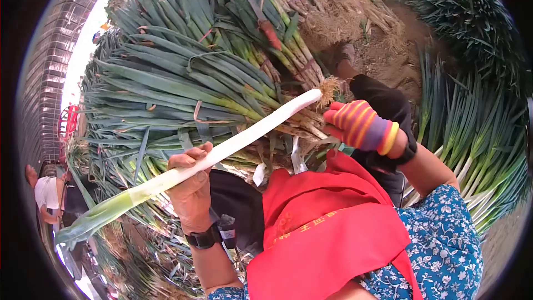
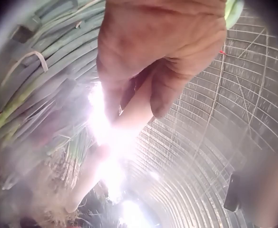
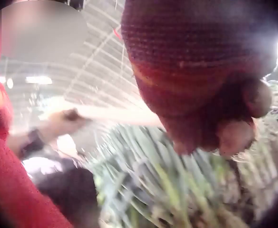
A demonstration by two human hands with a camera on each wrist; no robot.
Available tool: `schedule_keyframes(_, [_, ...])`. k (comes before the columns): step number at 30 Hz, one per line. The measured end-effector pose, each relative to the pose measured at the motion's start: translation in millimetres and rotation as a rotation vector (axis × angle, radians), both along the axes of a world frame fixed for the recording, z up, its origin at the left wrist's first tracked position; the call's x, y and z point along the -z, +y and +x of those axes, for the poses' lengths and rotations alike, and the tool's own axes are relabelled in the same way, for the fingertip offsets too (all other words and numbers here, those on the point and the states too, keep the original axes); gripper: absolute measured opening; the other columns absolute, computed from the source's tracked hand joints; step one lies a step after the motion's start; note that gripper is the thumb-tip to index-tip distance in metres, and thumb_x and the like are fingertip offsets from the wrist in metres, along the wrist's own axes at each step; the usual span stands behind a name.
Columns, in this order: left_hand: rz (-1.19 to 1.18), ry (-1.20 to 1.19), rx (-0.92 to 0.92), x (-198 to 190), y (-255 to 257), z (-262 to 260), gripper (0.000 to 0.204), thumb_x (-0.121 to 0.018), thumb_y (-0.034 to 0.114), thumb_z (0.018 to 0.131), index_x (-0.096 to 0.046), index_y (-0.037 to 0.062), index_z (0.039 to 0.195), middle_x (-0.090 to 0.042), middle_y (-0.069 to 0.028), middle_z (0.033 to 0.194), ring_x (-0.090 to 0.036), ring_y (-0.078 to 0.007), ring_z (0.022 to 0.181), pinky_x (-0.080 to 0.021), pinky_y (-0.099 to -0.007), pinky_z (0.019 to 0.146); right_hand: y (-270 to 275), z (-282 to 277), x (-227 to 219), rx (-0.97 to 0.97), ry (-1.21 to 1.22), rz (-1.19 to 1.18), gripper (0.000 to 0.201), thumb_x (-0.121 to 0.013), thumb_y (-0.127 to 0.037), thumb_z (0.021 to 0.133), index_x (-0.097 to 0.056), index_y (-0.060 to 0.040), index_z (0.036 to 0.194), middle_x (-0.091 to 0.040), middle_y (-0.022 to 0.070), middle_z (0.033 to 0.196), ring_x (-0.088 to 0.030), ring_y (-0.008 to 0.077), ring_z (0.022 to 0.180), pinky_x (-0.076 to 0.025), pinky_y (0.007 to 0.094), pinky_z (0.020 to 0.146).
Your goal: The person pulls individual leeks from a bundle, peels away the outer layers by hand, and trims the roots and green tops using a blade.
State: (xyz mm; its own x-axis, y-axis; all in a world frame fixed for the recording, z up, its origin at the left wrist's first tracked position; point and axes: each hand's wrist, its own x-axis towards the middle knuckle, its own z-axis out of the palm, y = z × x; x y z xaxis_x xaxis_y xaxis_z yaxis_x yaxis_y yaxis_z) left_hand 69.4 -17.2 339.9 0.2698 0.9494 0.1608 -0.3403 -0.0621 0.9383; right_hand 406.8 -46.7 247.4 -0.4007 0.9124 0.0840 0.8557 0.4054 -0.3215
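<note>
Gripping a peeled leek [image 1: 233, 144] at mid-stalk, the bare left hand [image 1: 191, 180] has its fingers curled round the white shaft; stalk slants, root end up-right, green leaves down-left. Right hand [image 1: 361, 126], in a striped knit glove, sits just beside the root end [image 1: 327, 90]; whether its fingers pinch anything cannot be told. Behind: tied leek bundles [image 1: 189, 78] stacked. Red cloth [image 1: 327, 228] across the lap.
</note>
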Motion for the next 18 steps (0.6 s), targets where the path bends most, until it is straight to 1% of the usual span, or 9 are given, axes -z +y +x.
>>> schedule_keyframes(2, [-0.002,-0.01,0.045,-0.7,6.6,10.9,0.033,-0.069,-0.002,0.064,-0.056,0.0082,0.092,-0.059,-0.0094,0.098,-0.052,-0.03,0.108,-0.038,-0.0445,0.099,-3.4,-3.0,-34.0,-0.007,0.293,0.418,0.03,-0.062,-0.021,0.073,-0.058,-0.0072,0.099,-0.058,0.0125,0.097,-0.058,0.0295,0.087,-0.046,0.0387,0.07])
schedule_keyframes(4, [0.007,-0.024,0.093,-2.8,14.4,20.5,0.033,-0.07,-0.003,0.063,-0.057,0.0081,0.091,-0.061,-0.0104,0.097,-0.053,-0.0314,0.106,-0.035,-0.0454,0.099,5.8,6.3,-45.6,0.0,0.13,0.619,0.034,-0.063,-0.022,0.072,-0.058,-0.0062,0.102,-0.057,0.011,0.103,-0.054,0.0275,0.096,-0.043,0.041,0.079])
schedule_keyframes(5, [0.016,-0.053,0.134,-3.8,17.3,22.8,0.034,-0.07,-0.003,0.062,-0.057,0.008,0.091,-0.061,-0.0105,0.096,-0.053,-0.031,0.104,-0.035,-0.0453,0.099,10.8,12.1,-38.0,0.007,0.09,0.604,0.037,-0.064,-0.022,0.071,-0.057,-0.0063,0.104,-0.055,0.01,0.108,-0.05,0.0263,0.102,-0.038,0.0436,0.085])
schedule_keyframes(6, [0.025,-0.079,0.17,-5.3,18.9,24.8,0.034,-0.071,-0.004,0.061,-0.057,0.0078,0.09,-0.061,-0.0106,0.095,-0.054,-0.0305,0.103,-0.034,-0.0451,0.099,14.6,17.8,-31.5,-0.022,0.099,0.603,0.036,-0.064,-0.02,0.072,-0.057,-0.0042,0.103,-0.057,0.0113,0.104,-0.053,0.0276,0.095,-0.041,0.0411,0.081])
schedule_keyframes(8, [0.003,-0.082,0.128,-6.9,21.6,27.5,0.034,-0.071,-0.004,0.06,-0.057,0.0074,0.088,-0.061,-0.0105,0.093,-0.055,-0.0278,0.098,-0.035,-0.0434,0.098,7.2,20.1,-20.7,-0.042,0.19,0.421,0.033,-0.063,-0.017,0.073,-0.056,-0.0016,0.102,-0.058,0.0125,0.098,-0.057,0.0292,0.085,-0.045,0.0383,0.073])
schedule_keyframes(11, [-0.005,-0.109,0.179,-0.9,29.5,22.9,0.033,-0.072,-0.003,0.06,-0.056,0.0075,0.087,-0.061,-0.0102,0.09,-0.056,-0.0233,0.092,-0.034,-0.0421,0.098,-3.2,20.2,-21.1,-0.112,0.272,0.393,0.028,-0.061,-0.014,0.074,-0.055,-0.0003,0.098,-0.058,0.0127,0.088,-0.059,0.0303,0.071,-0.047,0.0377,0.058])
schedule_keyframes(14, [-0.018,-0.094,0.206,5.0,34.0,26.6,0.032,-0.073,-0.002,0.061,-0.056,0.0075,0.087,-0.061,-0.0106,0.09,-0.055,-0.0247,0.093,-0.034,-0.0431,0.098,-7.1,22.1,-14.8,-0.099,0.258,0.297,0.023,-0.061,-0.014,0.073,-0.055,-0.0017,0.091,-0.056,0.012,0.081,-0.058,0.0305,0.07,-0.047,0.0387,0.057])
schedule_keyframes(15, [-0.015,-0.089,0.222,4.6,35.2,29.9,0.032,-0.072,-0.002,0.061,-0.056,0.0072,0.087,-0.061,-0.011,0.091,-0.055,-0.0265,0.095,-0.034,-0.0441,0.098,-7.5,21.3,-12.7,-0.075,0.276,0.294,0.017,-0.061,-0.014,0.073,-0.053,-0.0037,0.083,-0.054,0.0115,0.076,-0.057,0.0306,0.068,-0.046,0.0387,0.055])
schedule_keyframes(18, [0.004,-0.071,0.265,7.4,37.0,32.9,0.031,-0.072,-0.003,0.062,-0.056,0.0072,0.087,-0.061,-0.0112,0.092,-0.055,-0.0282,0.097,-0.034,-0.0453,0.098,-9.7,23.5,-12.6,-0.043,0.273,0.204,0.016,-0.062,-0.013,0.072,-0.052,-0.0052,0.081,-0.055,0.011,0.077,-0.057,0.0304,0.068,-0.045,0.038,0.053])
